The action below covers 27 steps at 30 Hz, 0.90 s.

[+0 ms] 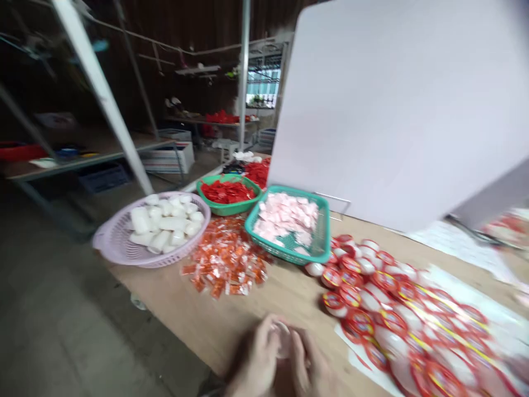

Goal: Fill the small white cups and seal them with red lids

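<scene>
At the front of the table, my left hand (260, 355) and my right hand (308, 361) come together around a small whitish, translucent cup-like piece (283, 337). Fingers of both hands are closed on it, and its lower part is hidden by them. Just beyond my hands lies a heap of small clear packets with orange contents (229, 256). To the right spreads a pile of white containers with red, printed round lids (384, 309). The picture is somewhat blurred.
A lilac basket (111, 248) of white plastic pieces stands at the table's left edge. Behind the packets are a green basin (227, 209) with red pieces and a teal basket (324, 242) with pale pink packets. A large white board (392, 110) rises behind.
</scene>
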Available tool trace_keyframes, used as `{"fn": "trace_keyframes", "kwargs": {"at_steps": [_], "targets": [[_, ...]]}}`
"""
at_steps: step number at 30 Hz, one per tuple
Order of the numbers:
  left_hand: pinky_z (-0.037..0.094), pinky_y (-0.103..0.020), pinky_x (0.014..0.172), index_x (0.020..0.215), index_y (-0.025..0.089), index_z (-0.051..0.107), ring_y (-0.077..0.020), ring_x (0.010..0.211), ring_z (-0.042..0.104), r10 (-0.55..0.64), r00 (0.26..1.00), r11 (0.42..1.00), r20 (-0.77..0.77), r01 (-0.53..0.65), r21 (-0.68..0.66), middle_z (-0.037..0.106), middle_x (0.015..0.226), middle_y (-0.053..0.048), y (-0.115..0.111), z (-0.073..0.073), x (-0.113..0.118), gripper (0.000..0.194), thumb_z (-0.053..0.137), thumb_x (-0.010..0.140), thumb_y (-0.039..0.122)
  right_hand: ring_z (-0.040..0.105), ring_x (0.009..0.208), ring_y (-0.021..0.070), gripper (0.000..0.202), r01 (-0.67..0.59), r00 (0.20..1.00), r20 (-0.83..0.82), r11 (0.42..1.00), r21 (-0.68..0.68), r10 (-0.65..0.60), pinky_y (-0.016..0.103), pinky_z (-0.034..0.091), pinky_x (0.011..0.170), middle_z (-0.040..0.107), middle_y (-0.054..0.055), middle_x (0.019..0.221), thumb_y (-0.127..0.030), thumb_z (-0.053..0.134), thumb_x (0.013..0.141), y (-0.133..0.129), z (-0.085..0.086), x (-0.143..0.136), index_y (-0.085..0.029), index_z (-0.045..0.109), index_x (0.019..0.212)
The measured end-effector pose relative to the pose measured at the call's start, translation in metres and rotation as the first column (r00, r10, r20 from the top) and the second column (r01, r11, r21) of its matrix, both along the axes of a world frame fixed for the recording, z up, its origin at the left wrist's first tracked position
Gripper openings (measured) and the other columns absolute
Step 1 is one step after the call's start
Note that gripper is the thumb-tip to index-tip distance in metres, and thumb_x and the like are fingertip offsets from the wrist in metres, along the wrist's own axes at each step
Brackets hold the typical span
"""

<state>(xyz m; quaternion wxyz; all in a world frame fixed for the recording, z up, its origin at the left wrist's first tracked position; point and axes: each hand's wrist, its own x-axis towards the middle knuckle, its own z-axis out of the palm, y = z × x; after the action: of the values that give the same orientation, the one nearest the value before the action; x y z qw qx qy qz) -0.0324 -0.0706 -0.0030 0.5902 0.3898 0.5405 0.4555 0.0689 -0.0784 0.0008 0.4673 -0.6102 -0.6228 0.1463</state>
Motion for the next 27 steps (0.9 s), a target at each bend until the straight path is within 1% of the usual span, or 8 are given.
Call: {"fn": "trace_keyframes", "kwargs": {"at_steps": [3,6,9,16,19,21,23,27], "targets": [[0.030,-0.021,0.046,0.086,0.016,0.058,-0.0089,0.048,0.039,0.039,0.998,0.999,0.048,-0.039,0.013,0.051,0.061,0.002,0.011,0.003,-0.016,0.036,0.053,0.072,0.049,0.053,0.043,0.0130,0.036,0.129,0.988,0.079,0.991,0.021,-0.130,0.022,0.041,0.043,0.062,0.003,0.057,-0.043,0.036,0.088,0.022,0.002,0.035,-0.017,0.060,0.082],[0.027,-0.020,0.044,0.088,0.016,0.055,-0.0079,0.047,0.039,0.012,1.000,0.999,0.006,-0.012,-0.053,0.053,0.065,0.002,0.025,0.004,-0.026,0.040,0.057,0.068,0.051,0.055,0.048,0.0141,0.031,0.232,0.945,0.208,0.967,0.109,-0.250,0.024,0.043,0.046,0.063,0.005,0.062,-0.039,0.041,0.085,0.042,0.008,0.086,-0.015,0.060,0.081],[0.026,-0.020,0.043,0.088,0.017,0.055,-0.0072,0.045,0.040,-0.023,1.000,0.996,0.019,0.025,-0.086,0.056,0.069,0.001,0.031,0.006,-0.024,0.040,0.057,0.067,0.051,0.058,0.056,0.0154,0.026,0.200,0.931,0.292,0.975,0.101,-0.221,0.026,0.046,0.052,0.065,0.007,0.070,-0.035,0.042,0.084,0.053,0.019,0.117,-0.015,0.060,0.082],[0.031,-0.020,0.050,0.102,0.018,0.053,-0.0079,0.053,0.043,-0.031,0.972,0.984,0.234,0.071,-0.165,0.054,0.070,0.002,0.029,0.018,-0.017,0.037,0.054,0.074,0.041,0.058,0.054,0.0140,0.024,0.052,0.982,0.181,0.998,0.038,-0.058,0.024,0.047,0.050,0.063,0.004,0.067,-0.034,0.047,0.083,0.065,0.038,0.103,-0.015,0.059,0.089],[0.032,-0.020,0.052,0.103,0.017,0.052,-0.0081,0.055,0.043,-0.045,0.964,0.985,0.260,0.087,-0.152,0.054,0.071,0.002,0.030,0.023,-0.021,0.036,0.053,0.073,0.037,0.059,0.058,0.0147,0.026,0.048,0.989,0.139,0.998,0.032,-0.053,0.025,0.047,0.050,0.064,0.005,0.072,-0.036,0.049,0.082,0.067,0.046,0.104,-0.015,0.059,0.093],[0.032,-0.020,0.052,0.103,0.017,0.052,-0.0082,0.056,0.042,-0.062,0.975,0.982,0.216,0.097,-0.159,0.052,0.071,0.003,0.029,0.025,-0.025,0.038,0.057,0.070,0.035,0.060,0.060,0.0154,0.028,0.123,0.986,0.108,0.992,0.019,-0.125,0.026,0.048,0.052,0.064,0.005,0.074,-0.038,0.051,0.080,0.069,0.051,0.117,-0.016,0.059,0.094],[0.033,-0.019,0.052,0.104,0.019,0.051,-0.0084,0.056,0.041,-0.075,0.987,0.982,0.140,0.098,-0.163,0.050,0.067,0.004,0.028,0.024,-0.029,0.042,0.062,0.067,0.036,0.060,0.060,0.0157,0.031,0.276,0.959,0.056,0.961,0.020,-0.277,0.027,0.048,0.054,0.064,0.005,0.074,-0.041,0.053,0.077,0.068,0.055,0.142,-0.016,0.059,0.095],[0.034,-0.020,0.049,0.105,0.021,0.049,-0.0100,0.053,0.040,-0.097,0.994,0.980,0.053,0.105,-0.169,0.050,0.059,0.006,0.033,0.018,-0.037,0.054,0.068,0.061,0.046,0.059,0.063,0.0172,0.039,0.609,0.793,-0.023,0.793,0.001,-0.608,0.030,0.049,0.057,0.063,0.008,0.077,-0.043,0.051,0.073,0.053,0.066,0.217,-0.014,0.059,0.097]]}}
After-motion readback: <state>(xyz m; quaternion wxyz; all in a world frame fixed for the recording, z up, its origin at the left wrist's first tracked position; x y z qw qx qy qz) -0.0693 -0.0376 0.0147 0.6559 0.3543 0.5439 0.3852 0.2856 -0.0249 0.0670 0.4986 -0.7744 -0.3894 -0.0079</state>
